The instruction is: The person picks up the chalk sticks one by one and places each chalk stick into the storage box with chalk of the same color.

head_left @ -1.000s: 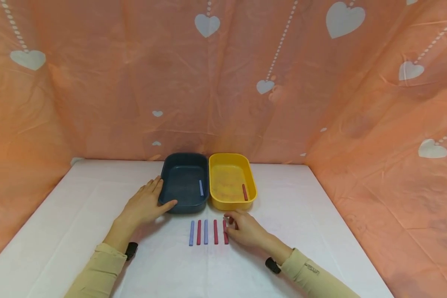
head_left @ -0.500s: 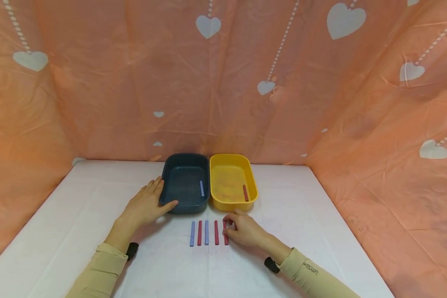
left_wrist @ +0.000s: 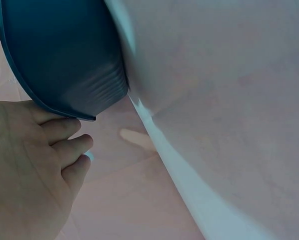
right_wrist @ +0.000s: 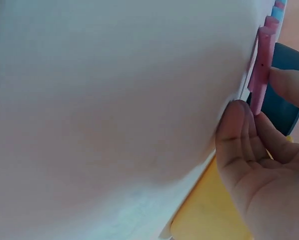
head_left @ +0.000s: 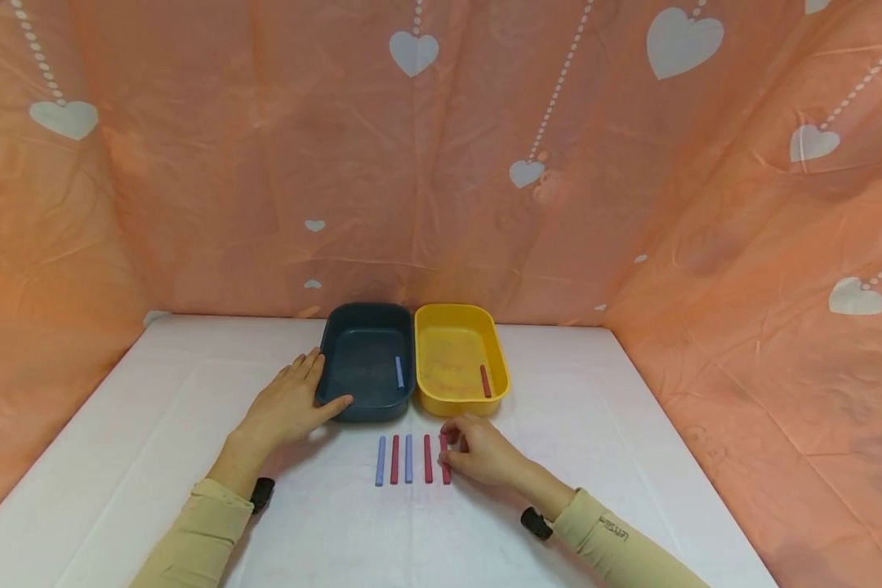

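Observation:
My left hand (head_left: 285, 405) rests against the dark blue tray (head_left: 406, 404), its fingers along the left wall and its thumb over the front rim. The left wrist view shows those fingers (left_wrist: 72, 145) at the tray's rim. In front of the trays lie several chalk sticks in a row, blue chalk (head_left: 380, 461) and red chalk (head_left: 428, 459) mixed. My right hand (head_left: 485, 452) pinches the rightmost red chalk (head_left: 446, 472). In the right wrist view this red chalk (right_wrist: 263, 70) lies between thumb and fingertips, tilted slightly off the table.
A yellow tray (head_left: 452, 407) stands against the blue tray's right side, with one red chalk (head_left: 485, 381) in it. One blue chalk (head_left: 399, 372) lies inside the blue tray. The white table (head_left: 573, 392) backs onto an orange cloth (head_left: 265, 163) with white hearts.
My right thumb and fingers have closed in around the rightmost red chalk. The left hand stays where it was at the blue tray.

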